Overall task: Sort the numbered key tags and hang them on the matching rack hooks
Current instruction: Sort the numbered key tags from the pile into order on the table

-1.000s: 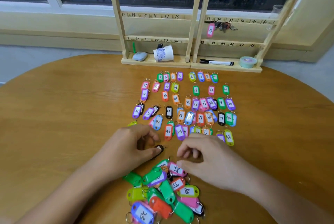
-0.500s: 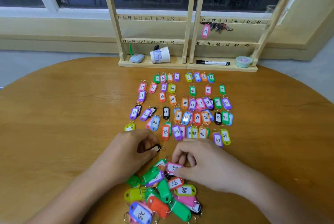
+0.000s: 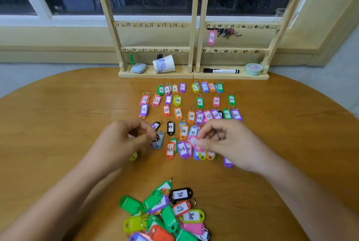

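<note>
- Right hand (image 3: 223,144): the grip is narrow, with thumb and forefinger pinching a pink tag (image 3: 193,141). The tag is held just above the sorted rows (image 3: 200,101), near tags 35 and 44. Its number cannot be read here.
- Left hand (image 3: 124,141): the grip is closed to a pinch on what appears to be a small dark tag (image 3: 156,139), over the left end of the thirties row.
- Heap (image 3: 165,213): unsorted tags lie on the near part of the counter (image 3: 58,124), well apart from both hands.
- Rack (image 3: 194,27): it stands at the far edge of the counter. Only tag 37 (image 3: 211,37) hangs on it, under its own number.
- Step in hand, as judged: laying each held tag into its numbered place in the rows.
- To do this well:
  - read the label before lowering the tag;
  - set the tag flat, label up and ring toward the rack, between its neighbours;
  - keep the fingers clear of the overlapping tags, which would shift easily;
  - let go only once the tag lies still.
- Change from half a second earlier:
  - both hands were at the far edge of the heap, the right one closing on the pink tag there;
  - both hands are now forward over the rows, and the heap lies uncovered.
</note>
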`<state>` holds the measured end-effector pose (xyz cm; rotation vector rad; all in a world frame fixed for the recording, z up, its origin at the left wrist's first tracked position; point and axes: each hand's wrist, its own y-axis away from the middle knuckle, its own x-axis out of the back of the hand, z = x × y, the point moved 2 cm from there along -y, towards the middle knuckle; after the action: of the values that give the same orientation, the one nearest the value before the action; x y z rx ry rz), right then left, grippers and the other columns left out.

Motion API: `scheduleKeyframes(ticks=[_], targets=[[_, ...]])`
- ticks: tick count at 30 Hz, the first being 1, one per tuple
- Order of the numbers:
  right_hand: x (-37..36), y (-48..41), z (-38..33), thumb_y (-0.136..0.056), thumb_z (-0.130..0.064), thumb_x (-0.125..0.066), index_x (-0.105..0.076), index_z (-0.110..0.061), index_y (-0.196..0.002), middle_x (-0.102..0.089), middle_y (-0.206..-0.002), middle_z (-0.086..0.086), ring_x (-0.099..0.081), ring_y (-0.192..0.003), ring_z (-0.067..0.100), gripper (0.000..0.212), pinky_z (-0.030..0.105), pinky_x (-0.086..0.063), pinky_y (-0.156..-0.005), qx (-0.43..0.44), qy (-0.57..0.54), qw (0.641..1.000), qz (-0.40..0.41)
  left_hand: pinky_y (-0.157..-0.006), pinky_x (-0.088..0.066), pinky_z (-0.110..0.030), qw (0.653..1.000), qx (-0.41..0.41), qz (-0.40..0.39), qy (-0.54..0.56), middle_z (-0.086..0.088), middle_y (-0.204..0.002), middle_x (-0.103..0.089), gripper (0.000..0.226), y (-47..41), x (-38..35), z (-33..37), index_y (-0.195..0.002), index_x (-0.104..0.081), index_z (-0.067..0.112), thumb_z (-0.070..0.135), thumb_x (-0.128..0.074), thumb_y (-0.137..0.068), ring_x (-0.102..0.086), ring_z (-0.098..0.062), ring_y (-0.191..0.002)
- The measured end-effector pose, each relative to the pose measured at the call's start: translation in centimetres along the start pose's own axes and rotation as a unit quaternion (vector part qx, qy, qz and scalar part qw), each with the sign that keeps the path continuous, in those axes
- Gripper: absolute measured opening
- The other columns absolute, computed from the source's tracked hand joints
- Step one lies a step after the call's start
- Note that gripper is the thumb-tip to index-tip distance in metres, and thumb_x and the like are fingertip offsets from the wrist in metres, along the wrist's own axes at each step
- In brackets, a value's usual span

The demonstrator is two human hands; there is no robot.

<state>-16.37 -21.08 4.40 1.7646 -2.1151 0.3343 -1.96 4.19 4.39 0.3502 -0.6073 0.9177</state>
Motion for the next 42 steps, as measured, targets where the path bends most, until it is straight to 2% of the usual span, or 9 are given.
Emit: scheduleKeyframes(ticks=[3, 6, 11, 16, 20, 22, 25, 30, 42], targets=[[1.3, -1.3, 0.4, -0.088, -0.014, -0.086, -0.076, -0.011, -0.092, -0.075, -0.086, 0.011, -0.067, -0.073, 0.014, 0.011, 0.028, -0.057, -0.071, 0.01, -0.037, 0.998, 0.053, -0.059, -0.045, -0.02, 0.998, 0.023, 0.037, 0.052, 0.005, -0.084, -0.078, 0.008, -2.7, 1.3, 0.4, -0.09, -0.081, 0.024, 0.03, -0.08, -0.096, -0.061, -0.008, -0.064], [2.0, -2.2, 1.4, -0.089, -0.01, -0.085, -0.076, -0.008, -0.094, -0.073, -0.085, 0.01, -0.064, -0.073, 0.01, 0.011, 0.025, -0.055, -0.068, 0.011, -0.058, 0.993, 0.103, -0.069, -0.047, -0.027, 0.993, 0.049, 0.057, 0.09, 0.001, -0.087, -0.08, 0.009, -6.3, 2.3, 0.5, -0.092, -0.082, 0.021, 0.03, -0.083, -0.093, -0.066, -0.006, -0.07], [2.4, -2.8, 3.2, -0.09, -0.014, -0.085, -0.075, -0.019, -0.103, -0.078, -0.084, 0.001, -0.071, -0.075, 0.012, 0.017, 0.024, -0.056, -0.069, -0.014, -0.069, 0.985, 0.157, -0.058, -0.046, -0.023, 0.989, 0.073, 0.085, 0.101, -0.005, -0.087, -0.08, 0.013, -12.6, 3.3, -0.1, -0.097, -0.08, 0.012, 0.021, -0.086, -0.09, -0.066, -0.006, -0.072], [2.8, -4.0, 2.7, -0.092, -0.017, -0.083, -0.071, -0.021, -0.105, -0.078, -0.08, -0.002, -0.068, -0.066, 0.003, 0.018, 0.017, -0.052, -0.065, -0.003, -0.017, 0.983, 0.182, -0.063, -0.055, -0.027, 0.983, 0.103, 0.111, 0.104, -0.005, -0.093, -0.081, 0.021, -17.6, 3.5, -1.3, -0.104, -0.076, 0.007, 0.022, -0.085, -0.091, -0.075, -0.013, -0.079], [2.6, -6.2, 2.6, -0.091, -0.02, -0.085, -0.07, -0.026, -0.098, -0.077, -0.078, -0.003, -0.072, -0.068, 0.009, 0.017, 0.038, -0.059, -0.073, -0.019, 0.024, 0.98, 0.196, -0.055, -0.057, -0.022, 0.975, 0.148, 0.116, 0.119, -0.011, -0.096, -0.08, 0.021, -20.2, 3.4, -1.9, -0.104, -0.076, 0.004, 0.017, -0.086, -0.091, -0.076, -0.014, -0.075], [2.2, -7.4, 2.8, -0.09, -0.022, -0.085, -0.069, -0.027, -0.095, -0.076, -0.075, -0.003, -0.074, -0.069, 0.013, 0.018, 0.041, -0.061, -0.074, -0.021, 0.048, 0.978, 0.202, -0.054, -0.058, -0.022, 0.97, 0.175, 0.109, 0.13, -0.012, -0.096, -0.08, 0.017, -21.1, 3.2, -2.3, -0.101, -0.075, 0.006, 0.016, -0.086, -0.091, -0.078, -0.017, -0.075], [1.7, -8.9, 3.0, -0.09, -0.026, -0.084, -0.067, -0.03, -0.094, -0.075, -0.074, -0.003, -0.072, -0.069, 0.013, 0.018, 0.035, -0.057, -0.069, -0.024, 0.091, 0.972, 0.213, -0.064, -0.059, -0.028, 0.972, 0.194, 0.095, 0.096, -0.011, -0.095, -0.081, 0.019, -21.9, 3.0, -2.9, -0.1, -0.076, 0.008, 0.019, -0.087, -0.09, -0.078, -0.018, -0.08], [1.0, -10.0, 2.8, -0.094, -0.029, -0.081, -0.066, -0.029, -0.1, -0.074, -0.081, -0.006, -0.069, -0.069, 0.009, 0.016, 0.024, -0.045, -0.059, -0.035, 0.135, 0.965, 0.22, -0.063, -0.051, -0.029, 0.975, 0.207, 0.077, 0.036, -0.007, -0.089, -0.077, 0.022, -22.2, 3.2, -3.1, -0.101, -0.076, 0.009, 0.025, -0.086, -0.09, -0.068, -0.017, -0.078], [-0.4, -10.5, 2.6, -0.089, -0.027, -0.084, -0.066, -0.031, -0.088, -0.074, -0.075, -0.012, -0.068, -0.066, 0.0, 0.019, 0.024, -0.047, -0.055, -0.045, 0.183, 0.963, 0.192, -0.068, -0.055, -0.031, 0.982, 0.17, 0.089, -0.003, -0.006, -0.095, -0.077, 0.019, -21.2, 3.0, -3.5, -0.097, -0.075, 0.015, 0.028, -0.086, -0.09, -0.071, -0.019, -0.088]])
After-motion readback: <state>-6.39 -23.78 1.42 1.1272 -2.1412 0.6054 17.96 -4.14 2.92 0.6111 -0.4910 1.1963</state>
